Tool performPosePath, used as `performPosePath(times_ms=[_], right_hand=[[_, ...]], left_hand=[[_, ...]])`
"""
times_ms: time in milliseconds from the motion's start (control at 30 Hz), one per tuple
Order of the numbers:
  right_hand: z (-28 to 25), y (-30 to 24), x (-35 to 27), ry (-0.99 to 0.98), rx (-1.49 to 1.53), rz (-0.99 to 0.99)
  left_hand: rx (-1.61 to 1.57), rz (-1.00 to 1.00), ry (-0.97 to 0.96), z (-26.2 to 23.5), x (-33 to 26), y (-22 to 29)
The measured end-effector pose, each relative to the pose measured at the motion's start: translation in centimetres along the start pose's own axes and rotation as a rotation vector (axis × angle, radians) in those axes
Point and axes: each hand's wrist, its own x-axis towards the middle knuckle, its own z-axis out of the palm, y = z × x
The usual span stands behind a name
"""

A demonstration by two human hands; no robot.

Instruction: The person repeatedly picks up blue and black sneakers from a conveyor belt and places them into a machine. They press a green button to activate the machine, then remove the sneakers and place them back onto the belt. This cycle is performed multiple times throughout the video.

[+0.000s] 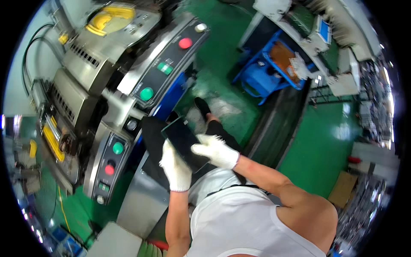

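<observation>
A dark smartphone (pixel 180 136) with a black screen is tilted above my lap. My left hand (pixel 175 170), in a white knitted glove, grips its left edge. On the other side my right hand (pixel 216 151), gloved the same way, holds the right edge, with its thumb reaching toward the screen. The lower end of the phone lies partly between the two gloves. My fingers beneath it are hidden.
To the left stands a metal machine with a control panel (pixel 160 66) bearing red and green buttons, and a second panel (pixel 108 165) nearer me. A blue stool (pixel 263 79) stands ahead to the right, near a conveyor belt (pixel 274 128). A cardboard box (pixel 342 189) is at far right.
</observation>
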Motion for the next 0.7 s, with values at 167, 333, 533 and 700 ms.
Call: performPosePath(times_ms=[167,333,533,700], right_hand=[[0.5,-1.2,-0.1,0.010,-0.127,-0.043],[0.5,1.1,0.6,0.040,-0.174,0.021],[-3.3,3.0,1.9,0.105,0.552,0.066],[-14.5,2.9,5.2,0.652,0.604,-0.039]], left_hand=[[-0.283,-0.084,-0.068,-0.8,0.4,-1.3],[-0.309,-0.119,-0.110,-2.1,0.7,-2.3],[-0.315,-0.128,-0.081,-4.8,2.3,-3.4],[-0.300,-0.058,0.048,-7.9,1.9,-1.6]])
